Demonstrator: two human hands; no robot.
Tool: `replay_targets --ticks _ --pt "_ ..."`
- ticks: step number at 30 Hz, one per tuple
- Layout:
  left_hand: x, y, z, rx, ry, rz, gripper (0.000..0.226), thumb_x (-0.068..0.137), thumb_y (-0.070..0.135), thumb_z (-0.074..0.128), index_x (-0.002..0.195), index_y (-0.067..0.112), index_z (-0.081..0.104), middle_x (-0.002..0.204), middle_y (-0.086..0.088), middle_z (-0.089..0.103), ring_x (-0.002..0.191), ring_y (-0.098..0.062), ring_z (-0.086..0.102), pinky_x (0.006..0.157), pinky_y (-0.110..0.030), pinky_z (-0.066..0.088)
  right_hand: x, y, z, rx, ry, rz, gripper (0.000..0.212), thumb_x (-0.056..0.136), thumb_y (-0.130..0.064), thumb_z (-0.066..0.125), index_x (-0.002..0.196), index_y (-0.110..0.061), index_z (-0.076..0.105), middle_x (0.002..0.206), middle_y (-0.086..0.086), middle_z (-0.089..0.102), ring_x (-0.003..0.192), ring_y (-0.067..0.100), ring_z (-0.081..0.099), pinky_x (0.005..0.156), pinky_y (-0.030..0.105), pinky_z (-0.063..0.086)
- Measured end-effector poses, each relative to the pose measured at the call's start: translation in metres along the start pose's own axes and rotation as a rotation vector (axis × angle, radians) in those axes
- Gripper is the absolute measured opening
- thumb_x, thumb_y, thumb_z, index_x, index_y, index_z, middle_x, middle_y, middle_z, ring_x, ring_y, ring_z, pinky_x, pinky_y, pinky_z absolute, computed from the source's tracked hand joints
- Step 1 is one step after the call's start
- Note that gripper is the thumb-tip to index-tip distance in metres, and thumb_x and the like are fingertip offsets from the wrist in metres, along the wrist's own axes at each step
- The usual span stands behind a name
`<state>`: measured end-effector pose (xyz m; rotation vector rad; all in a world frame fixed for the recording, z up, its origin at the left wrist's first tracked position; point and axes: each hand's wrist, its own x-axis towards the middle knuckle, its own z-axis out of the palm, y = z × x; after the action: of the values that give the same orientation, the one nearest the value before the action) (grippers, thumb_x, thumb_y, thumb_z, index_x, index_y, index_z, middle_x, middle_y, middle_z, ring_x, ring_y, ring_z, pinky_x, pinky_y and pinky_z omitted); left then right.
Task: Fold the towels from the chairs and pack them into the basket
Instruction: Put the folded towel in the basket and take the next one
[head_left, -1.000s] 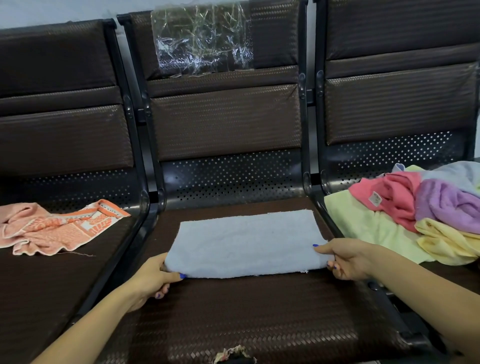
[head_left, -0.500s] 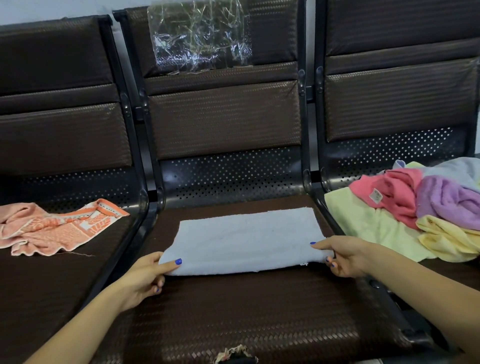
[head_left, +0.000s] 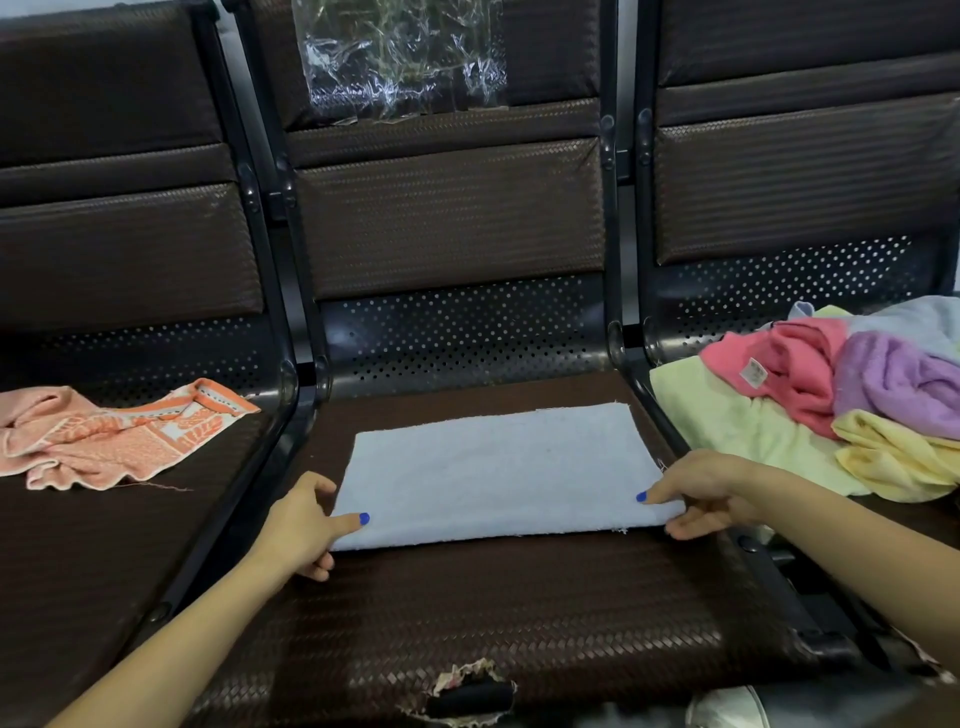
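A pale blue towel (head_left: 493, 473), folded into a flat rectangle, lies on the middle chair seat (head_left: 519, 613). My left hand (head_left: 298, 525) pinches its near left corner, thumb on top and fingers underneath. At the near right corner my right hand (head_left: 701, 491) pinches the towel the same way. An orange patterned towel (head_left: 114, 436) lies crumpled on the left seat. On the right seat is a heap of towels (head_left: 841, 395): pale yellow, pink, purple and light blue. No basket is in view.
Three dark brown woven chairs stand joined in a row, with black metal dividers (head_left: 275, 441) between the seats. Crinkled clear plastic (head_left: 400, 57) hangs on the middle backrest. The front edge of the middle seat has a torn patch (head_left: 467, 686).
My left thumb has slid from under the corner onto the top of the blue towel. Both hands keep the near corners; the towel has hardly moved.
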<state>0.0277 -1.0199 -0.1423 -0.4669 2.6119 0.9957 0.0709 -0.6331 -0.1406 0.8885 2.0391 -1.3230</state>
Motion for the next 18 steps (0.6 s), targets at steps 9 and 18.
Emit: replay_targets --ticks 9,18 --pt "-0.028 0.0 -0.007 0.231 -0.264 0.096 0.016 0.09 0.022 0.063 0.097 0.016 0.05 0.067 -0.011 0.052 0.037 -0.014 0.047 0.041 -0.026 0.047 -0.021 0.002 -0.016 -0.206 -0.056 0.016 0.024 0.08 -0.004 0.073 0.099 0.004 0.061 0.077 0.015 0.062 0.053 0.018 0.061 0.046 0.024 0.053" --pt "-0.078 -0.011 0.001 0.646 -0.294 0.348 0.006 0.093 0.034 0.055 0.09 0.028 0.053 0.069 0.005 0.049 0.056 -0.014 0.054 0.052 -0.025 0.038 -0.042 0.02 -0.028 -0.469 -0.071 0.001 0.025 0.078 -0.005 0.075 0.079 -0.001 0.05 0.05 0.009 0.048 0.034 0.015 0.042 0.034 0.016 0.034"
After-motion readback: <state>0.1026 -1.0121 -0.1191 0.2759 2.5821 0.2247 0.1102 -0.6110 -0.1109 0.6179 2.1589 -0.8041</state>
